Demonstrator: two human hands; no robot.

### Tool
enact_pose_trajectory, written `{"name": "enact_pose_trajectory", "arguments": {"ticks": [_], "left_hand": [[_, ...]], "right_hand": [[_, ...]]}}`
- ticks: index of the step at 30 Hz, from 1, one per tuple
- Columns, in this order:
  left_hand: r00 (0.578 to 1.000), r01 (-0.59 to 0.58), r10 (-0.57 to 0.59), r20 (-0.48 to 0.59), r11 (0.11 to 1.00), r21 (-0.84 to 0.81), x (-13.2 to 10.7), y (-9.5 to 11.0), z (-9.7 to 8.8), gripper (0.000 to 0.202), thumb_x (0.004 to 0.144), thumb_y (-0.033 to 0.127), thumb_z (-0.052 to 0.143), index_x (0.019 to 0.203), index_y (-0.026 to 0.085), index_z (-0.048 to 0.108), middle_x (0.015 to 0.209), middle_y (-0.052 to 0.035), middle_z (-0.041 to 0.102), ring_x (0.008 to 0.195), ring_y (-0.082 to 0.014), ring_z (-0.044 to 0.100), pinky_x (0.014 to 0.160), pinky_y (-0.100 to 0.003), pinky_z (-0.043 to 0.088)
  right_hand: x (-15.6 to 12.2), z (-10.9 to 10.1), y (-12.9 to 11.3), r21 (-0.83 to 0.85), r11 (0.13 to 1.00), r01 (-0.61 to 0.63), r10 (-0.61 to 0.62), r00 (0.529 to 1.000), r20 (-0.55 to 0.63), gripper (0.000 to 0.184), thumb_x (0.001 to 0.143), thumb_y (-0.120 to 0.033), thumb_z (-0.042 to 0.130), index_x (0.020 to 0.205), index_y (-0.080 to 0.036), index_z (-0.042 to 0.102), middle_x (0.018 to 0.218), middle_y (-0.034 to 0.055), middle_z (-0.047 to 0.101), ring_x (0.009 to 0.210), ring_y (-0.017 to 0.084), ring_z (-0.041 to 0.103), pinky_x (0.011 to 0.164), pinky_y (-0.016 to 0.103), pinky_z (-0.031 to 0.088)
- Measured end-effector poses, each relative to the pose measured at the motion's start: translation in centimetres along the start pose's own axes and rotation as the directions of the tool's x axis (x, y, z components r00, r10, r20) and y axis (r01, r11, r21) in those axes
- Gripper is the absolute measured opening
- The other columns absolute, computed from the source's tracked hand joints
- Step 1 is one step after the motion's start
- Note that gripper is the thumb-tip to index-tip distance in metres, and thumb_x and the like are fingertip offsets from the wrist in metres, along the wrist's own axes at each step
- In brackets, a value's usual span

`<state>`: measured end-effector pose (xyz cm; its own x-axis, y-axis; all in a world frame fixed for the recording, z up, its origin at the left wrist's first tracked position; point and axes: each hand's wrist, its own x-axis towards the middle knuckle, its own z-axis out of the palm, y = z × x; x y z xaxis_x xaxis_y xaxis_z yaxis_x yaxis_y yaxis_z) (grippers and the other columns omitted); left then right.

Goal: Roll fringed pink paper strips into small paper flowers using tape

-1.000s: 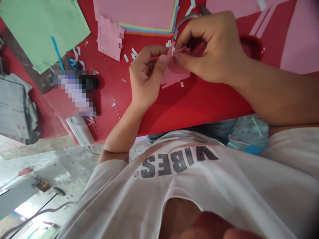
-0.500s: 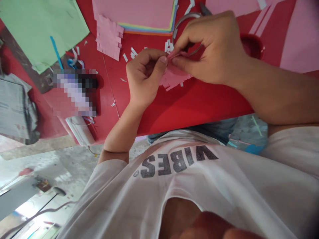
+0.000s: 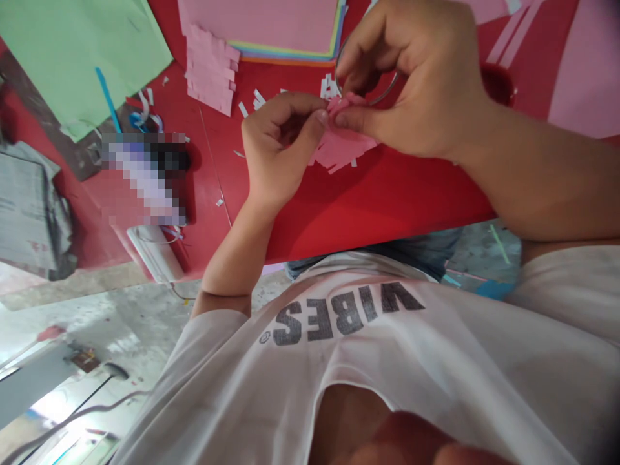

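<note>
Both hands meet over the red table (image 3: 387,194) and pinch one small piece of pink fringed paper (image 3: 341,148). My left hand (image 3: 276,152) grips its left edge between thumb and curled fingers. On the other side my right hand (image 3: 416,84) pinches it with thumb and forefinger. The cut strips of the paper hang below the fingers. Behind my right hand a thin metal ring (image 3: 382,97) shows in part.
A second pink fringed piece (image 3: 210,68) lies at the back left, beside a stack of coloured sheets (image 3: 285,29) topped in pink. A green sheet (image 3: 82,51) with a blue strip lies far left. Small white paper scraps (image 3: 256,102) dot the table. Pink paper (image 3: 586,71) lies far right.
Both hands have drifted slightly up and away along the table, the right hand more. The pink paper is now bunched tighter between the fingertips.
</note>
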<state>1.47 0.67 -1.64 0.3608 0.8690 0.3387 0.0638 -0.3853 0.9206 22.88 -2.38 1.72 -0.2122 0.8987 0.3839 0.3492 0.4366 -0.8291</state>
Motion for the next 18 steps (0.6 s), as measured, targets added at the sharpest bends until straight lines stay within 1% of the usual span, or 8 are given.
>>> {"name": "enact_pose_trajectory", "arguments": {"ticks": [3,5,8,10,12,15,18], "left_hand": [[0.999,-0.038,0.038,0.032,0.999,-0.021,0.0,-0.6,-0.2,0.019,0.091,0.043,0.074,0.106,0.03,0.075,0.095,-0.0039,0.074,0.081,-0.0175,0.066,0.066,-0.034,0.051],[0.997,-0.067,0.068,0.045,0.997,-0.026,0.0,-0.9,-0.2,0.023,0.087,0.044,0.079,0.106,0.031,0.075,0.094,-0.0044,0.073,0.08,-0.0185,0.068,0.065,-0.034,0.052],[0.998,-0.055,0.055,-0.011,0.998,0.012,-0.1,-0.6,0.0,0.019,0.084,0.046,0.081,0.097,0.032,0.077,0.086,-0.0044,0.071,0.074,-0.0188,0.065,0.063,-0.034,0.049],[0.998,-0.019,0.02,-0.061,1.0,0.023,-0.1,0.0,0.3,0.017,0.088,0.046,0.078,0.094,0.03,0.077,0.083,-0.0041,0.069,0.072,-0.0172,0.063,0.063,-0.033,0.048],[0.996,-0.001,0.003,-0.093,1.0,0.02,-0.1,0.6,0.5,0.017,0.09,0.045,0.075,0.093,0.029,0.076,0.082,-0.0033,0.069,0.071,-0.0153,0.062,0.063,-0.032,0.048],[0.995,-0.035,0.039,-0.091,0.999,0.036,0.1,1.2,0.5,0.016,0.09,0.043,0.075,0.093,0.028,0.076,0.081,-0.0022,0.069,0.07,-0.0141,0.063,0.061,-0.03,0.048],[0.993,-0.096,0.099,-0.065,0.994,0.057,0.1,1.0,0.2,0.013,0.092,0.037,0.074,0.094,0.025,0.076,0.084,-0.003,0.071,0.075,-0.0138,0.065,0.064,-0.028,0.052]], "right_hand": [[0.1,-0.3,-0.5,-0.037,0.999,-0.034,0.036,0.998,0.048,0.035,0.086,-0.027,0.076,0.116,-0.015,0.064,0.087,-0.0059,0.065,0.082,0.007,0.065,0.075,0.018,0.046],[0.2,-0.5,-0.7,-0.028,0.999,-0.04,0.041,0.998,0.057,0.033,0.087,-0.026,0.073,0.115,-0.012,0.064,0.086,-0.0053,0.065,0.082,0.007,0.065,0.074,0.018,0.047],[0.3,-0.5,-0.6,0.018,1.0,-0.022,0.021,0.999,0.032,0.036,0.081,-0.018,0.076,0.114,-0.008,0.066,0.084,-0.0047,0.065,0.081,0.008,0.066,0.075,0.018,0.047],[0.4,-0.4,-0.4,0.034,0.999,-0.02,0.02,1.0,0.009,0.036,0.079,-0.013,0.076,0.113,-0.008,0.067,0.084,-0.0049,0.065,0.08,0.008,0.065,0.075,0.018,0.048],[0.5,-0.2,-0.2,0.041,0.999,-0.029,0.029,1.0,-0.009,0.033,0.08,-0.011,0.072,0.112,-0.008,0.067,0.083,-0.0053,0.064,0.079,0.007,0.065,0.073,0.018,0.047],[0.5,0.0,0.1,0.083,0.996,-0.03,0.033,0.999,-0.043,0.035,0.08,-0.009,0.069,0.114,-0.007,0.066,0.079,-0.0064,0.062,0.076,0.007,0.064,0.068,0.017,0.044],[0.5,0.1,0.1,0.114,0.993,-0.024,0.031,0.998,-0.058,0.037,0.079,-0.01,0.068,0.116,-0.005,0.064,0.074,-0.0074,0.06,0.072,0.007,0.064,0.065,0.017,0.042]]}}
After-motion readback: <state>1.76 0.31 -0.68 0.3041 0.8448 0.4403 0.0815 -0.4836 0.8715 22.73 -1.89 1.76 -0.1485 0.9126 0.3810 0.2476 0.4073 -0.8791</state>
